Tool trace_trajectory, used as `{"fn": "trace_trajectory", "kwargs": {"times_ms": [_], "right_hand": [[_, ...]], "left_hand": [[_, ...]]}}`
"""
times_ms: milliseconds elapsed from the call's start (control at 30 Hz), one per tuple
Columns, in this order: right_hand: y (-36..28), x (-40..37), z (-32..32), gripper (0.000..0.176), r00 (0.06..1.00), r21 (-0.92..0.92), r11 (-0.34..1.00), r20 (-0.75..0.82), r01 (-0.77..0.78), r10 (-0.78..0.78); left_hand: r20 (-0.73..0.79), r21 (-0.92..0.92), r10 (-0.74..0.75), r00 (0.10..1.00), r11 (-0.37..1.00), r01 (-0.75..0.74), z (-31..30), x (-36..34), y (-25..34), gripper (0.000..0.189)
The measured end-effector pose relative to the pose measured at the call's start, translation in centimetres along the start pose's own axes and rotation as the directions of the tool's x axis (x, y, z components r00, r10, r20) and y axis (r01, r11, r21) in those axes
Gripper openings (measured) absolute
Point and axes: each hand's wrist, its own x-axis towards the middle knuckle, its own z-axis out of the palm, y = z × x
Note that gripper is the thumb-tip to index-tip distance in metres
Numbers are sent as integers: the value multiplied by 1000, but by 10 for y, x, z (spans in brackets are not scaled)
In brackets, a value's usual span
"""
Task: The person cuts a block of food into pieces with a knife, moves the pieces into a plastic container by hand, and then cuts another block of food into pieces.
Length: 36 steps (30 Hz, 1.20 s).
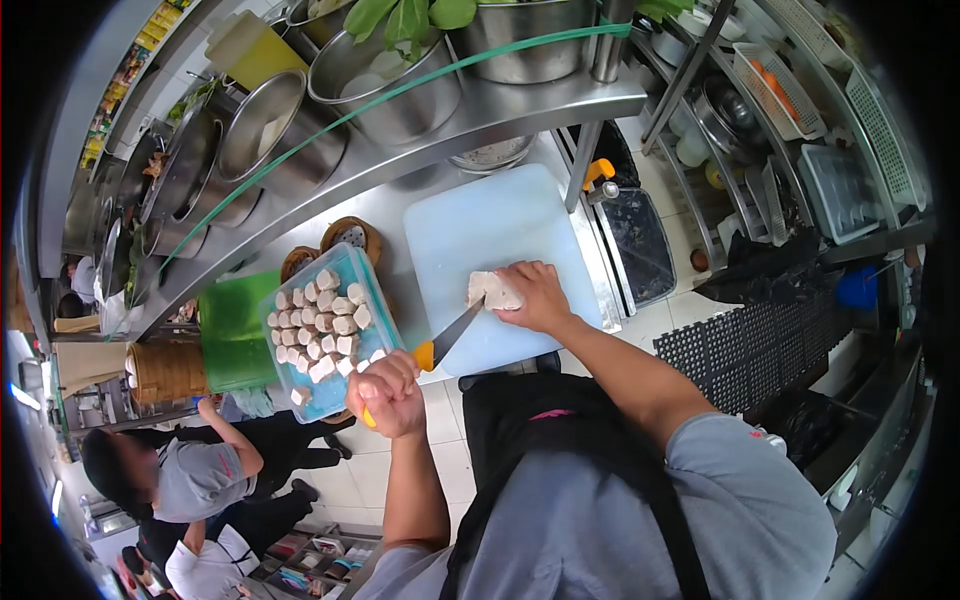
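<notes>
My left hand (pixel 388 393) is closed round the yellow handle of a knife (pixel 460 332). The knife's blade points up and right, its tip against a pale, speckled block (pixel 492 289) on the white cutting board (pixel 490 220). My right hand (pixel 535 296) grips the right side of this block, fingers curled over it. To the left, a clear tray with a light blue base (pixel 378 290) holds several pale cut chunks (pixel 325 322). The lower edge of the tray is beside my left hand.
A green board (pixel 240 330) lies left of the tray, with bamboo steamers (pixel 352 238) above it. A raised steel shelf (pixel 400 150) with metal pots (pixel 385 90) crosses the top. A black bin (pixel 640 245) stands right of the board. Other people (pixel 200 480) are at lower left.
</notes>
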Motion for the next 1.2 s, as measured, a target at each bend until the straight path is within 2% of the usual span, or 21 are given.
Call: {"fn": "trace_trajectory", "kwargs": {"times_ms": [33,67,133,200,300,367,500,1200], "right_hand": [[0,-1,1,69,1000,0,1000,0,-4,4],[0,1,1,69,1000,-3,1000,-1,-4,4],[-1,1,2,69,1000,0,1000,-4,-6,6],[-1,1,-1,69,1000,-2,1000,-10,1,-1],[-2,4,-2,70,1000,-9,1000,-9,-5,5],[-2,2,-3,71,1000,8,1000,-8,-22,22],[-2,1,-2,70,999,14,1000,-35,-12,12],[-2,1,-5,68,999,25,999,-10,-31,31]], "left_hand": [[-7,49,0,1000,999,1,2,1,9,30],[71,1,16,997,1000,-16,11,13,23,30],[48,0,47,998,999,-47,35,41,45,33],[24,-5,88,996,996,-87,46,61,39,36],[69,-65,41,997,997,-36,55,83,18,37],[63,-14,-22,998,1000,22,60,84,4,38],[65,7,-42,997,999,42,61,83,-9,38],[61,18,-61,996,998,60,59,88,-25,36]]}}
